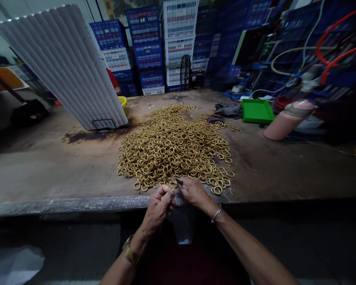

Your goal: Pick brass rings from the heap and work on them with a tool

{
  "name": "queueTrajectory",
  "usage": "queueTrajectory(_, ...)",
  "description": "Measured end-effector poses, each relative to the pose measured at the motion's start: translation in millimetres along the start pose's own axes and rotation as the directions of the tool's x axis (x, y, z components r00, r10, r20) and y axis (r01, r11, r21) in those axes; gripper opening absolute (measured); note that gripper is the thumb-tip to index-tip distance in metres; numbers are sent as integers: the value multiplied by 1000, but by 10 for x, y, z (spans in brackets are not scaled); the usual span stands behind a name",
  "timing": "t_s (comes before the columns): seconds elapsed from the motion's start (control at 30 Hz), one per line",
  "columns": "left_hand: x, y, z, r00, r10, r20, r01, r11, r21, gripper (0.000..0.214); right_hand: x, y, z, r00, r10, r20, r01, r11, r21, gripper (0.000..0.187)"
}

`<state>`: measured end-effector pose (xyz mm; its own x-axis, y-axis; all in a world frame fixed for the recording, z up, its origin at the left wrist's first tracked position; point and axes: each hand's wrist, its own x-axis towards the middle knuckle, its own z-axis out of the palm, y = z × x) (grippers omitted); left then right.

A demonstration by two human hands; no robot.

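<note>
A big heap of brass rings (175, 146) is spread over the middle of the worn workbench (62, 166). My left hand (158, 208) is at the bench's near edge with its fingers pinched together on a ring from the heap's front rim. My right hand (192, 192) is beside it, fingers closed round a thin dark tool (179, 182) whose tip points at the rings. A metal bangle sits on my right wrist, a watch on my left.
A leaning stack of white corrugated sheets (68, 67) stands at the back left. A green tray (256, 111), a grey cloth (227, 109) and a pink cylinder (286, 120) lie at the back right. Blue and white crates (166, 43) line the far wall. A person in red (113, 81) sits behind the sheets.
</note>
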<state>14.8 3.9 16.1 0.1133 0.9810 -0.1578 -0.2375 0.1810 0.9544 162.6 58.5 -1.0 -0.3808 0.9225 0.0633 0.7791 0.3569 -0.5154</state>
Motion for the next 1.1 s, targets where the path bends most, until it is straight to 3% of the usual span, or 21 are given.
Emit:
queueTrajectory(0.17,-128,-14,-30,989,-138,54,148,941,-306,25,54,71,51,987,120,-105,-132,985,-109,17)
queueTrajectory(0.3,-97,-73,-113,985,-171,-16,149,897,-417,23,86,-30,120,988,100,-118,-115,984,-133,19)
queueTrajectory(0.4,-88,-89,-171,983,-184,-7,156,852,-499,21,85,-90,168,990,93,-108,-108,984,-144,19)
queueTrajectory(0.6,-12,-199,-202,952,-307,-15,227,735,-639,27,106,5,272,986,113,-120,-127,986,-108,21)
queueTrajectory(0.7,123,-262,-183,956,-294,-17,224,763,-606,34,174,84,282,978,146,-148,-154,987,-49,18)
queueTrajectory(0.83,254,-261,-108,963,-248,-107,175,876,-449,39,218,88,243,975,169,-146,-141,973,185,23)
queueTrajectory(0.97,280,-223,-20,965,-178,-192,118,950,-291,50,160,-17,193,983,120,-138,-58,920,387,24)
queueTrajectory(1.1,292,-266,-10,971,-114,-210,95,991,-98,42,86,-132,121,991,106,-79,-47,839,542,24)
